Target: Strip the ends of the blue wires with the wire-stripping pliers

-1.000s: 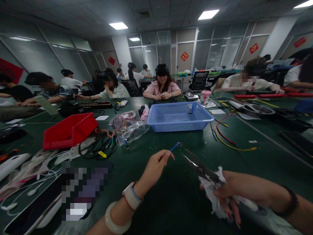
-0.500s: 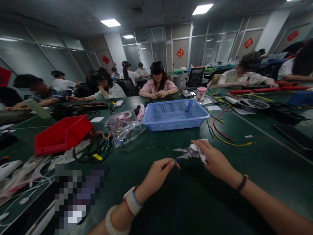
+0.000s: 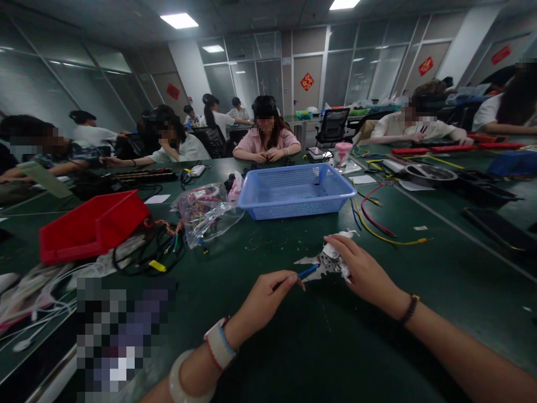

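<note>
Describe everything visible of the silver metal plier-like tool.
The silver metal plier-like tool has flat, notched jaws spread open, pointing toward the left hand, and small holes in its plates. Its handle end, wrapped in crumpled white tissue-like material, is gripped by the right hand. A thin blue plastic-coated wire overlaps the jaws; whether they touch is unclear, as is any contact with the dark green tabletop.

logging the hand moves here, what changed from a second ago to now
The right hand moved forward and to the left, bringing the metal tool to the blue wire, its jaws spread at the wire's end. Nothing was picked up or let go. The left hand still pinches the wire; the blue basket and red bin stayed put.
</note>
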`<state>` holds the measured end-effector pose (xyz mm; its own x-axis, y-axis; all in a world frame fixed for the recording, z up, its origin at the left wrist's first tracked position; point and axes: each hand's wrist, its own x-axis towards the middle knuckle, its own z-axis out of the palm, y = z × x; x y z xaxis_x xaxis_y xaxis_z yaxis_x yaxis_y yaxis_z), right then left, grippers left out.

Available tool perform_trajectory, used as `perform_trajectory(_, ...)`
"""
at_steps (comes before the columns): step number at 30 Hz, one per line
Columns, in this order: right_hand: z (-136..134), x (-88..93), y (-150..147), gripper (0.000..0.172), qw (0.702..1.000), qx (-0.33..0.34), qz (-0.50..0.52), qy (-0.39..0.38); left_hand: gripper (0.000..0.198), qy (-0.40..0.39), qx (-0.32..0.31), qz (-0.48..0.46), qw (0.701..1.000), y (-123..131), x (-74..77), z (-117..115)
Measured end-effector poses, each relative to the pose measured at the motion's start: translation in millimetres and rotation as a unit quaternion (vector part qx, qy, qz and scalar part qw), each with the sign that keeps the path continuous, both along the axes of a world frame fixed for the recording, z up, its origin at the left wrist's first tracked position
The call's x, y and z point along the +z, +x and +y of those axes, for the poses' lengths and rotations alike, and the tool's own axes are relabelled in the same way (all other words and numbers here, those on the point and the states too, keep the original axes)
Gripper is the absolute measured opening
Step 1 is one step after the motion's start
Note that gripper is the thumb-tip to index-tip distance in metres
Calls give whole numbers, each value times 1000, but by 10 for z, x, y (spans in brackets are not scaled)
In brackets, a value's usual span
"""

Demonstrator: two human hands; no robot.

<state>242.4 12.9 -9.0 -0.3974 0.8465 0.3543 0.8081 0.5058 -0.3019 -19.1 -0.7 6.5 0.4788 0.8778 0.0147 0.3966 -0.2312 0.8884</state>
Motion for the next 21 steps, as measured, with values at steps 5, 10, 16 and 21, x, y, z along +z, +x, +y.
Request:
perform_trajectory(5, -3, 1, -1, 85, 1000, 0, -10, 18, 36, -9, -5, 16, 1000, 11, 3, -2)
perform_trajectory(10, 5, -37, 1, 84, 999, -3, -24, 40, 38, -6, -9, 15, 1000, 11, 0, 2)
perform_trajectory(16, -1, -39, -21, 80, 993, -7, -84, 82, 38, -5, -20, 9, 1000, -1, -10, 13)
perform_trajectory(21, -22, 76, -47, 65, 972, -32, -181, 143, 37, 2, -23, 15, 1000, -4, 1, 15)
